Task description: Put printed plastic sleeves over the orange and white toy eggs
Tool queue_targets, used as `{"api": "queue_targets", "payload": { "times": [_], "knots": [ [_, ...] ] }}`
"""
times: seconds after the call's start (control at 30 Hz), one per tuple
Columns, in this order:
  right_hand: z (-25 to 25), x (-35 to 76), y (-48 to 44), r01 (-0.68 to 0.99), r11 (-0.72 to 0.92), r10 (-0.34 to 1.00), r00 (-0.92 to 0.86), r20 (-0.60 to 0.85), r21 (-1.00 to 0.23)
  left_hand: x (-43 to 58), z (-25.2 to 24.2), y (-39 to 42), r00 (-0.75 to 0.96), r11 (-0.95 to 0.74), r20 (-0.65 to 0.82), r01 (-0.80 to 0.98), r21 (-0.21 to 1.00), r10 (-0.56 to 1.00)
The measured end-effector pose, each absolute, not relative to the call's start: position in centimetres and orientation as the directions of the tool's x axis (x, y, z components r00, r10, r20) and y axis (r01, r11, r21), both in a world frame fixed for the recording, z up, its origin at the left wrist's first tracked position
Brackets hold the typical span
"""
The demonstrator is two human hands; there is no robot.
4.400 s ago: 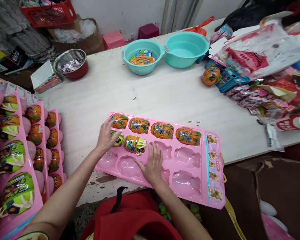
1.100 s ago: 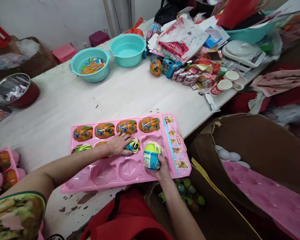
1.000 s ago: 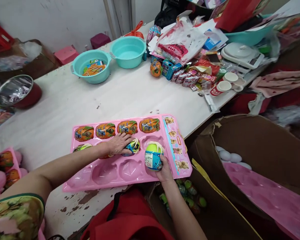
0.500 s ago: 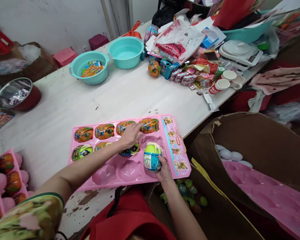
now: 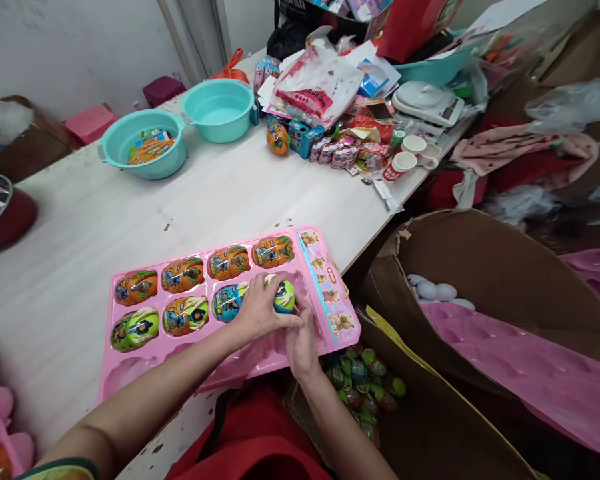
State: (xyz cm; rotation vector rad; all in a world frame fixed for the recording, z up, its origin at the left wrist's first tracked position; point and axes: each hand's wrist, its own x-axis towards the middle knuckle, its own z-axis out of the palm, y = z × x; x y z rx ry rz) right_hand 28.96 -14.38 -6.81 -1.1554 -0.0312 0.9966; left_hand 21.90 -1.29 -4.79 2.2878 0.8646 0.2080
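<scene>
holding green egg [image 5: 285,297] over tray [image 5: 253,355]

Pink tray [image 5: 127,375], flat on a white surface [image 5: 200,200]; four orange eggs [image 5: 229,262] fill the far row, three multicoloured eggs [image 5: 185,315] the middle. Green-ended egg [image 5: 285,297], handheld, partly hidden, near that row's right end.

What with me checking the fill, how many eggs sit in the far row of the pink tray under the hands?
4: the leftmost egg, the second egg, the third egg and the rightmost egg. None look hidden.
</scene>
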Motion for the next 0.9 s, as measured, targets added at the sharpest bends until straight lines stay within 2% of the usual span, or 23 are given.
{"api": "queue_targets", "payload": {
  "times": [0.07, 0.13, 0.17, 0.2, 0.27, 0.37, 0.53, 0.63, 0.7, 0.77, 0.83, 0.9],
  "knots": [
    [-6.8, 31.1, -15.2, -0.504, -0.039, 0.693, 0.608, -0.386, -0.863, 23.3, -4.8, -1.4, 0.798, -0.577, -0.102, 0.511, 0.638, 0.594],
    [-7.4, 34.7, -16.1, -0.153, -0.214, 0.563, 0.788, -0.250, -0.965, 24.7, -5.3, -0.5, 0.869, -0.687, -0.056, 0.426, 0.589, 0.491],
    [-7.9, 36.8, -16.5, 0.008, -0.340, 0.473, 0.866, -0.163, -0.940, 25.4, -5.7, -0.1, 0.906, -0.758, -0.033, 0.373, 0.535, 0.423],
    [-8.6, 38.9, -16.7, 0.099, -0.461, 0.404, 0.908, -0.110, -0.882, 26.1, -6.2, 0.2, 0.931, -0.820, -0.024, 0.331, 0.467, 0.363],
    [-9.8, 42.3, -16.8, 0.134, -0.619, 0.378, 0.915, -0.143, -0.774, 27.4, -7.2, 0.1, 0.951, -0.887, -0.044, 0.302, 0.349, 0.306],
    [-10.4, 44.2, -16.3, 0.138, -0.655, 0.484, 0.832, -0.272, -0.743, 28.6, -8.8, -0.8, 0.958, -0.911, -0.108, 0.286, 0.298, 0.265],
    [-7.6, 42.3, -16.0, 0.306, -0.546, 0.673, 0.715, -0.190, -0.780, 27.9, -9.0, -0.5, 0.967, -0.914, -0.157, 0.244, 0.325, 0.203],
    [-7.2, 42.0, -16.8, 0.263, -0.559, 0.651, 0.726, -0.221, -0.786, 27.3, -7.3, 1.4, 0.957, -0.875, -0.207, 0.273, 0.399, 0.205],
    [-7.7, 42.3, -17.5, 0.228, -0.596, 0.611, 0.751, -0.251, -0.770, 27.7, -6.1, 2.3, 0.944, -0.814, -0.152, 0.329, 0.479, 0.292],
    [-7.9, 42.5, -17.8, 0.249, -0.608, 0.611, 0.753, -0.245, -0.754, 29.0, -5.6, 2.3, 0.907, -0.764, -0.030, 0.373, 0.526, 0.421],
    [-7.6, 42.3, -17.8, 0.295, -0.593, 0.640, 0.737, -0.217, -0.749, 30.9, -6.1, 1.1, 0.880, -0.775, 0.057, 0.384, 0.503, 0.472],
    [-6.9, 41.8, -17.7, 0.331, -0.570, 0.671, 0.716, -0.193, -0.752, 32.8, -7.3, -0.3, 0.903, -0.818, 0.052, 0.361, 0.447, 0.427]
  ]
}}
